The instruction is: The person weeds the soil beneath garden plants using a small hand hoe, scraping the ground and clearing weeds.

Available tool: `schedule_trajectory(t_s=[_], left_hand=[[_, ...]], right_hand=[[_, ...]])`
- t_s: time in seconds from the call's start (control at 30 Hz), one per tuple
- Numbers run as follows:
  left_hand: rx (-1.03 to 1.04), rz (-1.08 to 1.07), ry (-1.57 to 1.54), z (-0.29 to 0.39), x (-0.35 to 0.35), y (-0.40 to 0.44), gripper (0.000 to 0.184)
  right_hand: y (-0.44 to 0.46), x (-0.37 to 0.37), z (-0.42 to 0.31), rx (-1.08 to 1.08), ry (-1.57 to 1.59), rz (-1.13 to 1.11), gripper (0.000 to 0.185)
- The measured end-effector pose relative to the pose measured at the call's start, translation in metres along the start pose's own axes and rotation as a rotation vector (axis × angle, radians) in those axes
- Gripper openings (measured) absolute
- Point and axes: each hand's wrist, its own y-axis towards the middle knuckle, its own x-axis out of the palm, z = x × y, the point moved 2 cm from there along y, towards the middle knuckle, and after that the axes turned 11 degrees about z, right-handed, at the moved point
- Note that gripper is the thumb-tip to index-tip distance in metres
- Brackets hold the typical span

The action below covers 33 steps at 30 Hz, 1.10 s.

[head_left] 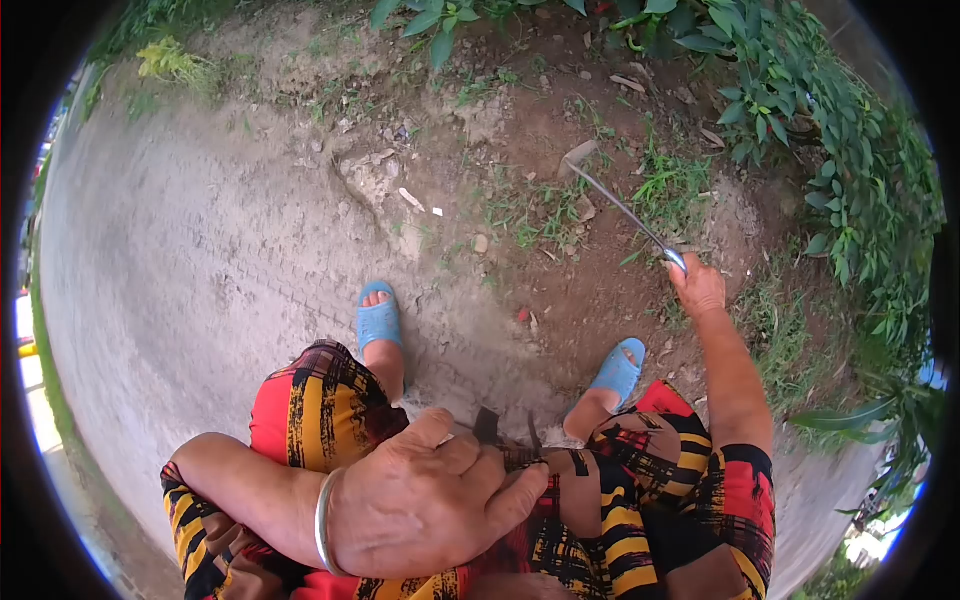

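My right hand (697,286) is closed round the handle end of a small metal hoe (628,212). The hoe's thin shaft slants up and left, and its blade rests at the soil beside green grass tufts (672,190). Near my lap, my left hand (425,495) lies over the patterned clothing (330,400), with a bangle on the wrist. Its fingers are curled, and whether they hold anything is hidden. A small dark piece (486,425) shows just above those fingers.
Blue slippers (378,322) are on my feet, set apart on the ground. Leafy green plants (850,170) line the right side and top. Pale hard ground (180,250) stretches left. Stones, dry leaves and a small white scrap (437,211) lie ahead.
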Motion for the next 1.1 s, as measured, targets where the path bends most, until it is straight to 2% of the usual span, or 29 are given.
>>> schedule_trajectory(t_s=[0.1,0.2,0.27,0.37,0.47,0.63,0.7,0.87,0.97,1.1], left_hand=[[0.011,-0.001,-0.053,0.002,0.002,0.002,0.039],[0.037,0.022,-0.038,0.004,0.005,0.007,0.038],[0.046,0.023,-0.072,0.004,0.005,0.010,0.037],[0.031,0.003,-0.042,0.002,0.000,0.008,0.040],[0.017,0.001,-0.028,0.000,0.001,0.004,0.040],[0.019,-0.002,-0.053,0.003,0.003,0.007,0.040],[0.018,0.018,-0.056,0.003,0.001,0.007,0.040],[0.002,0.029,-0.028,0.000,-0.002,-0.002,0.039],[-0.005,0.011,-0.039,0.001,-0.001,-0.003,0.038],[0.012,0.010,-0.045,0.004,0.000,-0.001,0.038]], right_hand=[[0.012,-0.003,-0.030,-0.028,0.059,0.038,0.039],[0.023,-0.009,-0.074,-0.143,0.141,0.098,0.039],[0.025,-0.009,-0.087,-0.166,-0.002,-0.027,0.038],[0.004,0.010,-0.034,-0.173,0.014,-0.011,0.038],[-0.008,0.009,-0.022,-0.170,0.015,-0.010,0.039],[0.016,-0.009,-0.071,-0.225,0.038,0.038,0.039],[0.017,-0.011,-0.078,-0.200,-0.038,-0.015,0.037],[-0.020,0.003,0.028,-0.116,-0.077,0.057,0.034],[-0.030,-0.007,0.059,-0.053,-0.112,0.017,0.034],[-0.014,-0.009,-0.008,-0.133,0.045,0.035,0.037]])
